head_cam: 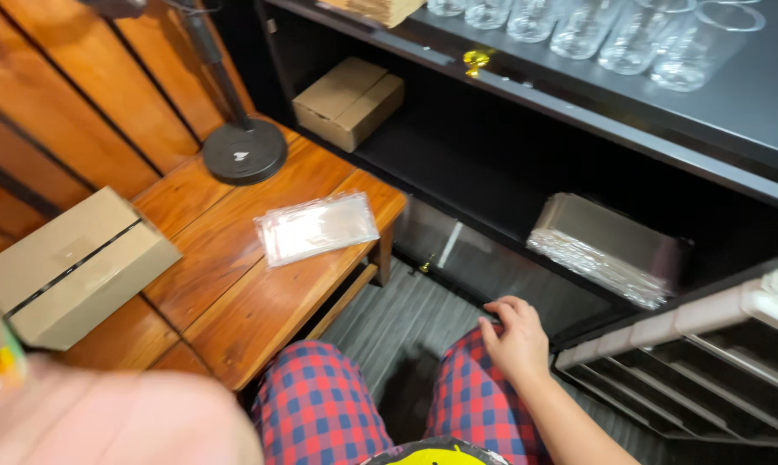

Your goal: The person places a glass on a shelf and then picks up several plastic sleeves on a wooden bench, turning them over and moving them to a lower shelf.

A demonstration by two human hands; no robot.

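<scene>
The person sits beside a low wooden bench [234, 293], knees in red-and-blue checked trousers [320, 405].

Right hand [516, 337]: rests palm down on the right knee, fingers [502, 308] loosely spread and gripping nothing. The pose reads as support or rest, not handling.

Left hand [105, 422]: only a blurred pale mass shows at the lower left corner, very close to the camera. Whether its fingers are open or closed cannot be told. A small yellow-green object [6, 366] sits at the frame edge above it; whether it is held cannot be judged.

Nearest item: a flat pack of clear plastic sleeves [316, 227], lying flat on the bench near its right edge, apart from both hands, within reach of the seat.

Also on the bench: a taped cardboard box [74, 267] at the left and a round black stand base [244, 151] at the back by the wooden wall.

Black shelving opposite holds a smaller cardboard box [348, 101], a stack of clear sleeves [608, 250] on the lower shelf, and glasses [595, 30] in a row on top.
</scene>
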